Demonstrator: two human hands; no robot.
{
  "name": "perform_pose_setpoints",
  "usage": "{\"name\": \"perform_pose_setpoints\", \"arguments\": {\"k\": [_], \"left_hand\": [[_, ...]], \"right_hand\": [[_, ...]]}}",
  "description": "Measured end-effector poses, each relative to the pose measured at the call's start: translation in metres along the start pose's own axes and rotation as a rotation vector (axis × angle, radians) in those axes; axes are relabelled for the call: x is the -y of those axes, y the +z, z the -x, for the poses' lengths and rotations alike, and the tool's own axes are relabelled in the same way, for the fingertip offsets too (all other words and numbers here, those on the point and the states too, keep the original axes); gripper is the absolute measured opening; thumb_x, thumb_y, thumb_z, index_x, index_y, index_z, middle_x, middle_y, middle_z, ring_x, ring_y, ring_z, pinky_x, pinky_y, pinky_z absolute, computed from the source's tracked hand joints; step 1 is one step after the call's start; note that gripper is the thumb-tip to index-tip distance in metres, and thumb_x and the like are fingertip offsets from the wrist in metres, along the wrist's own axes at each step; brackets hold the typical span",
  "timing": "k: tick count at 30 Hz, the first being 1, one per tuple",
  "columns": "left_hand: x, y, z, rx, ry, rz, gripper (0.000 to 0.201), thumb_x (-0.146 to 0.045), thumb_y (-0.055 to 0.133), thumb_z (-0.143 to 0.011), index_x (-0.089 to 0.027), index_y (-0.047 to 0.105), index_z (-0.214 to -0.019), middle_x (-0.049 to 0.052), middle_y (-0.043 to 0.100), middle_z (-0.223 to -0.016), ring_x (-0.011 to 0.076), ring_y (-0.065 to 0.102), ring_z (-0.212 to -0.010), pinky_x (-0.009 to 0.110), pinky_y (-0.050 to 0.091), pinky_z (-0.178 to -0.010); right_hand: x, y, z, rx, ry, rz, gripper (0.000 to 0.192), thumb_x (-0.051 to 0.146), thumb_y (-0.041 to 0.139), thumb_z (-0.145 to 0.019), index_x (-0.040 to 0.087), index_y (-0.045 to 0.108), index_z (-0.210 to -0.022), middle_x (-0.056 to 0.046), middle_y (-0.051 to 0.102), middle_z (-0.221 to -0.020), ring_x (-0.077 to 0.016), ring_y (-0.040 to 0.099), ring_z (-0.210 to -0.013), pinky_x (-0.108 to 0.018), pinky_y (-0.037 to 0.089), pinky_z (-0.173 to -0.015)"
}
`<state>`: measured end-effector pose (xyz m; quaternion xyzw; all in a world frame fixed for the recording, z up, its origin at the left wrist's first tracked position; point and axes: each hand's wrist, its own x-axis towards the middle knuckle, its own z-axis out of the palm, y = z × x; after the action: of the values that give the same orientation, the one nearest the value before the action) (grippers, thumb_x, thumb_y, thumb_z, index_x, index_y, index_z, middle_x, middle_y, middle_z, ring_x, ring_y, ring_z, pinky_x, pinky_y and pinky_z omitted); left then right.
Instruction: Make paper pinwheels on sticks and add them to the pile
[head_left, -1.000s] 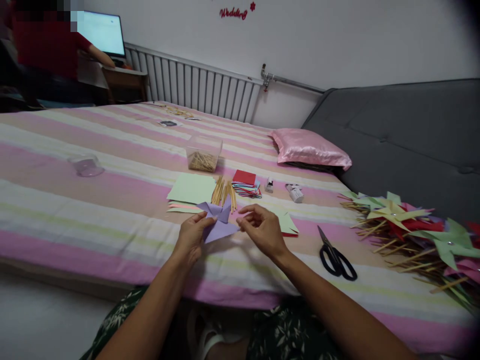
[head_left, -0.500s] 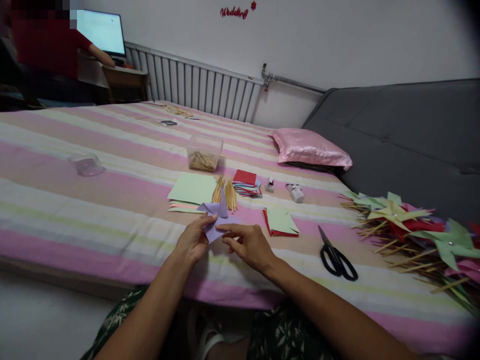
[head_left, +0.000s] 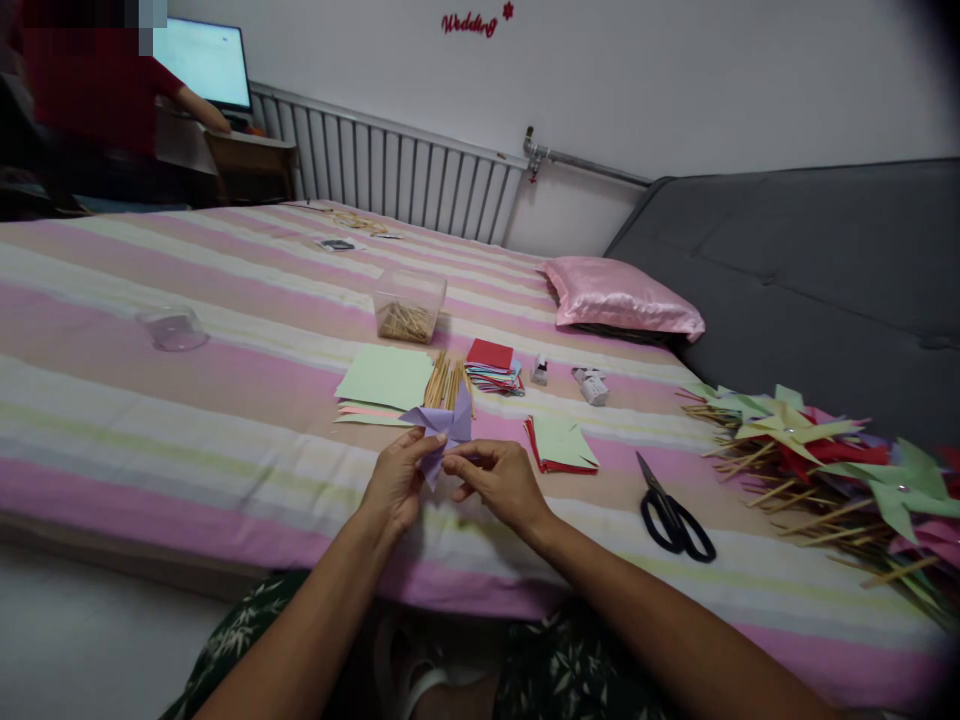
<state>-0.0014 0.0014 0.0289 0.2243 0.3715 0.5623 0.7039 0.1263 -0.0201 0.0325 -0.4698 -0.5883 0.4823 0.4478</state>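
Note:
A purple paper pinwheel (head_left: 450, 420), its blades folded in toward the middle, is held above the near part of the bed. My left hand (head_left: 397, 475) pinches it from the left, thumb over its centre. From the right, my right hand (head_left: 499, 482) has thumb and fingertips closed at the pinwheel's lower right edge. Just behind it lie thin wooden sticks (head_left: 444, 375). A stack of light green paper squares (head_left: 386, 375) is to the left of the sticks, and a smaller stack topped with red paper (head_left: 490, 353) to their right. Cut green and red squares (head_left: 566, 445) lie right of my hands.
Black-handled scissors (head_left: 673, 515) lie at the right, near a heap of finished pinwheels (head_left: 787, 430). A clear box of sticks (head_left: 409, 305), small white boxes (head_left: 591, 386) and a pink pillow (head_left: 622, 295) are farther back. A person in red (head_left: 94, 95) sits by a monitor.
The purple paper has turned, and another of its blades is now folded inward. Both hands have shifted slightly, with my right fingers now more curled around the paper's edge.

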Motion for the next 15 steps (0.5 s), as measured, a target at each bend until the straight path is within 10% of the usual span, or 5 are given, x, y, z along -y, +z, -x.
{"name": "perform_pose_setpoints", "arguments": {"k": [15], "left_hand": [[0.0054, 0.0041, -0.0003, -0.06, 0.064, 0.045, 0.031, -0.005, 0.074, -0.047, -0.012, 0.062, -0.075, -0.002, 0.066, -0.063, 0.0076, 0.058, -0.057, 0.017, 0.043, -0.056]], "right_hand": [[0.0044, -0.0036, -0.0017, -0.104, 0.201, -0.079, 0.035, 0.046, 0.065, -0.068, 0.013, 0.068, -0.077, -0.008, 0.07, -0.083, -0.0133, 0.065, -0.05, -0.014, 0.023, -0.034]]}}
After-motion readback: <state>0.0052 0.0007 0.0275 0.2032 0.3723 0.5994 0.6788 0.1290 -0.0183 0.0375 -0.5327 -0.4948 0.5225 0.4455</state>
